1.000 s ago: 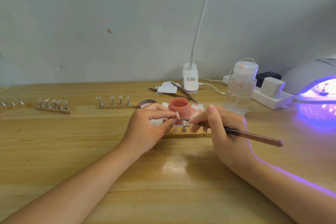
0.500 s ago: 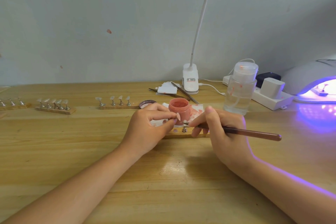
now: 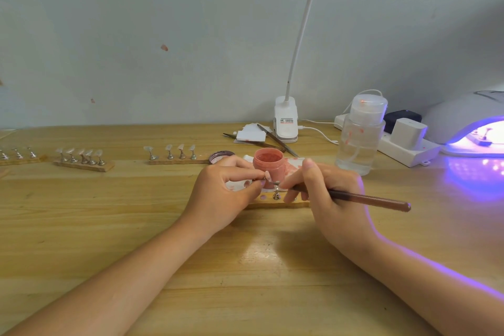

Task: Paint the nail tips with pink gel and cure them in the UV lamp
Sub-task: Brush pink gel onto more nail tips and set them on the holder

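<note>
Painting is under way on a single tip. Nearest the camera, both forearms reach in over the table [image 3: 81,226]. The left hand [image 3: 221,199] pinches a small metal stand between thumb and forefinger, with the nail tip [image 3: 267,175] held up at its end. The right hand [image 3: 327,199] is curled round the brush [image 3: 368,199] in a pen grip, its bristle end at the tip. Compared with a second ago the brush has swung a little: its rear end sits slightly lower and further right, and the working end has closed onto the tip, so I judge a stroke of gel is now being laid rather than lined up. The left hand has hardly moved, which suits steady work.

Just beyond the fingers lies a wooden holder [image 3: 275,203] with one bare peg [image 3: 276,195], and behind that the open pink gel jar [image 3: 268,163] on a stained tissue [image 3: 293,165], its lid [image 3: 222,156] to the left. Farther left are three more holders; the nearest one [image 3: 177,161] carries clear, unpainted tips, so most of the job remains. A clear pump bottle [image 3: 360,136] stands right of the jar. At the far right the lamp [image 3: 469,128] glows violet with something small inside, seemingly a piece already curing.
</note>
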A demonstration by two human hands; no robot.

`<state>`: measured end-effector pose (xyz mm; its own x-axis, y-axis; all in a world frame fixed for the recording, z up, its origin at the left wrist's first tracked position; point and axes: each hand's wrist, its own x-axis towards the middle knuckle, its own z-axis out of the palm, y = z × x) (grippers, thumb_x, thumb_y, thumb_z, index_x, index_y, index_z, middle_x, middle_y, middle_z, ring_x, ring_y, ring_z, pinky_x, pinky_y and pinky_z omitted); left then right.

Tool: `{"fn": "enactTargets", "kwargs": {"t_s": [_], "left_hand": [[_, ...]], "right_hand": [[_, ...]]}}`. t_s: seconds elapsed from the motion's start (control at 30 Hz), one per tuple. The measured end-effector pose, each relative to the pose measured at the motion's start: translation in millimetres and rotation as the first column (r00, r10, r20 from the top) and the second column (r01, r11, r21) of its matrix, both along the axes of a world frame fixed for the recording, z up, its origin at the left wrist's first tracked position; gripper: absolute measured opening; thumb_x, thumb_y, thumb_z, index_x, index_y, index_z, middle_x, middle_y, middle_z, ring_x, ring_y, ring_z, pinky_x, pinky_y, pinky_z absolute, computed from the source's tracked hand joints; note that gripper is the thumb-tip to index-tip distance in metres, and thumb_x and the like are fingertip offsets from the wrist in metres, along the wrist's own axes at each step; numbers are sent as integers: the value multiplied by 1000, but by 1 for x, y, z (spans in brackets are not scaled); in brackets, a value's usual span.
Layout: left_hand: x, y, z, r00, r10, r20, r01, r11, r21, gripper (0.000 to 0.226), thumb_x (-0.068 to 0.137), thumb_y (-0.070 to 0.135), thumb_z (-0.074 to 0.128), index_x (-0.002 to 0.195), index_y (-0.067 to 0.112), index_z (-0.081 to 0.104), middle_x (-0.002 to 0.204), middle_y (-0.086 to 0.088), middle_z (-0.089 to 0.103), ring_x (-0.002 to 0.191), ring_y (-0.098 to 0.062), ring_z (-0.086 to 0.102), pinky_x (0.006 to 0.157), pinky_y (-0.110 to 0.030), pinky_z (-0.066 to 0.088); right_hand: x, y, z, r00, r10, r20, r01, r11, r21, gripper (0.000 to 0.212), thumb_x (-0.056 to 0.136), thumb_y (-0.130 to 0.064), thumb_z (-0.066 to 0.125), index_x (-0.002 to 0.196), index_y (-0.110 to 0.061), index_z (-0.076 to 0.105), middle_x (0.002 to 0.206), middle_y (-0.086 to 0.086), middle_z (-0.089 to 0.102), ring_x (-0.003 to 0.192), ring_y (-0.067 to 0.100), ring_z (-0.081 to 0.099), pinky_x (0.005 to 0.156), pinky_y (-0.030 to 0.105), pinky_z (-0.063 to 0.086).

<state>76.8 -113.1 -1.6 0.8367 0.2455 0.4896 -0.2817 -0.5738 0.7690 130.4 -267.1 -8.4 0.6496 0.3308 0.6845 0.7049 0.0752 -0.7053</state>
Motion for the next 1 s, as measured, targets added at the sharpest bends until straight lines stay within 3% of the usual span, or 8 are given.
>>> {"fn": "enactTargets", "kwargs": {"t_s": [0.07,0.2,0.37,0.47,0.63,0.8,0.9,1.0], "left_hand": [[0,0,0,1000,-1,1,1,1000,-8,19,75,1,70,83,17,74,81,2,64,80,-3,57,75,-11,43],[1,1,0,1000,-1,4,1,1000,-8,20,75,1,70,83,19,73,81,3,64,80,-4,57,74,-12,43],[0,0,0,1000,0,7,0,1000,-11,20,75,0,70,81,19,73,80,1,65,80,-6,58,75,-14,44],[0,0,0,1000,0,17,0,1000,-11,25,74,0,70,80,24,72,79,3,64,78,-2,57,74,-10,42],[0,0,-1,1000,-1,5,1,1000,-14,20,74,1,70,81,20,74,81,2,65,80,-3,57,75,-10,42],[0,0,0,1000,-6,5,6,1000,-3,20,75,1,70,82,20,73,79,5,63,79,0,56,74,-7,40],[0,0,0,1000,-9,9,9,1000,-7,23,75,0,70,81,22,72,80,4,64,79,-1,56,74,-7,40],[0,1,-1,1000,-11,11,11,1000,-11,22,75,1,70,81,22,73,80,3,64,81,-3,56,75,-10,41]], "right_hand": [[0,-1,1,1000,6,8,-7,1000,30,49,87,-34,38,61,-7,69,51,0,61,51,3,56,58,12,40],[1,1,2,995,-9,96,12,1000,-23,45,91,-29,35,70,-11,70,62,-2,65,63,6,61,65,20,46],[1,-2,2,997,-5,75,4,1000,12,51,89,-31,36,59,-4,68,51,2,60,52,5,55,57,14,40],[2,-1,3,993,-18,116,22,999,-34,47,91,-30,35,68,-9,70,61,-2,65,63,7,61,64,21,46],[1,-1,3,998,1,58,-1,1000,2,51,88,-33,36,60,-5,68,52,1,61,53,5,56,57,14,41],[3,0,3,996,-6,93,9,999,-32,44,94,-26,38,68,-10,70,62,-7,64,65,3,61,65,19,45],[2,-1,2,999,15,32,-16,1000,3,51,89,-31,39,58,-3,67,50,3,59,52,3,55,57,12,40],[2,-1,3,999,17,46,-19,998,55,51,90,-29,35,60,-2,67,51,3,60,53,4,57,57,15,42]]}}
